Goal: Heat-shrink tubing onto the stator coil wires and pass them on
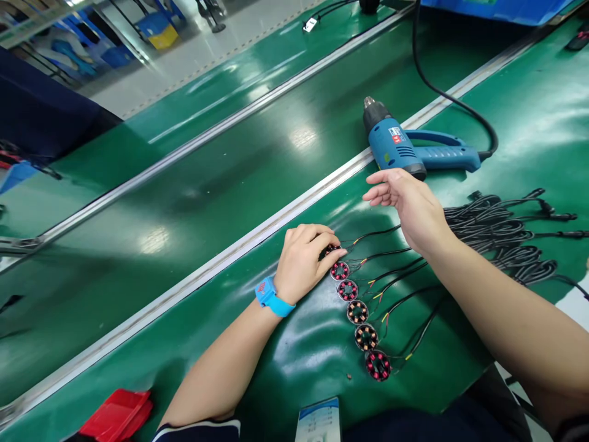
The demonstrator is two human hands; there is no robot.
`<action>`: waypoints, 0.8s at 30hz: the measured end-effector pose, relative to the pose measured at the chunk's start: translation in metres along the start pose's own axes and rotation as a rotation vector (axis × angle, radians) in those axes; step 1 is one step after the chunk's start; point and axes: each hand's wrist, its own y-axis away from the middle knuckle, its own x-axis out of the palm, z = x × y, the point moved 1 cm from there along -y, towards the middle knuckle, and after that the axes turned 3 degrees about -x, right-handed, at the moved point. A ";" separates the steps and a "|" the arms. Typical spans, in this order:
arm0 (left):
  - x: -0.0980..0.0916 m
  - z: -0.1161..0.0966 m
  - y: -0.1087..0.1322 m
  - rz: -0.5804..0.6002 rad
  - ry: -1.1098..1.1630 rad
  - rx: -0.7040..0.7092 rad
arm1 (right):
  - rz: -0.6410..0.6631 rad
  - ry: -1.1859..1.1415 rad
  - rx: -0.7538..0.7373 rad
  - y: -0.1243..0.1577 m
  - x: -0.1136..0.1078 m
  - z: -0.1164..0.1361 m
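Several small round motor stators [358, 312] with copper and red windings lie in a row on the green bench [313, 350], each with black leads running right. My left hand [304, 258], with a blue wristband [272, 296], rests with fingers curled on the topmost stator [332, 250] of the row. My right hand [405, 202] hovers open above the leads, palm down, fingers pointing left, just in front of the blue heat gun [405, 150]. It holds nothing.
The heat gun's black cord [442, 92] runs back across the bench. A bundle of black cables [506, 236] lies at right. A dark green conveyor belt [207, 184] runs diagonally behind a metal rail [257, 236]. A red tray [117, 417] and a card [319, 420] sit near the front edge.
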 end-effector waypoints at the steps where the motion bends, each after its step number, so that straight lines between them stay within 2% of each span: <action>1: 0.003 0.000 -0.001 -0.024 -0.008 0.010 | -0.021 -0.003 0.002 -0.001 0.000 0.000; 5: 0.009 -0.001 -0.003 -0.061 -0.024 0.020 | -0.073 -0.031 0.027 -0.004 -0.001 -0.003; 12: 0.010 0.000 -0.001 -0.046 0.008 0.015 | -0.098 -0.089 0.128 -0.007 0.001 -0.011; 20: 0.012 -0.003 -0.002 -0.046 -0.002 0.023 | -0.101 -0.094 0.110 -0.006 0.003 -0.013; 24: 0.005 -0.005 0.000 -0.048 0.041 0.001 | -0.106 -0.096 0.103 -0.006 0.003 -0.013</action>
